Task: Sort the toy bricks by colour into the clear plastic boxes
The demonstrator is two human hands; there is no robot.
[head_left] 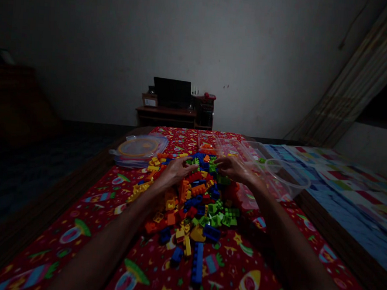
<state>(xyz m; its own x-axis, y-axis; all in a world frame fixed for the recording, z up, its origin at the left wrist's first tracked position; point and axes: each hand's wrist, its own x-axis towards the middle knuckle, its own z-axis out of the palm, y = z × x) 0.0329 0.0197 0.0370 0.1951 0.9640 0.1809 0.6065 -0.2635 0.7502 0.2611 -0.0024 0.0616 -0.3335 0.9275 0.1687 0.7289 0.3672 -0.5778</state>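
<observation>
A heap of coloured plastic building blocks (194,206) in blue, orange, yellow, green and red lies on a table under a red patterned cloth (86,226). My left hand (175,169) rests on the far left of the heap, fingers bent over the blocks. My right hand (233,167) reaches over the far right of the heap, fingers curled among green and blue blocks. The dim light hides whether either hand grips a block.
A round clear lid with a yellow ring (137,149) lies at the far left. Clear plastic containers (277,174) stand at the far right. A chequered mat (348,189) lies to the right. A low desk with a dark screen (173,101) stands by the wall.
</observation>
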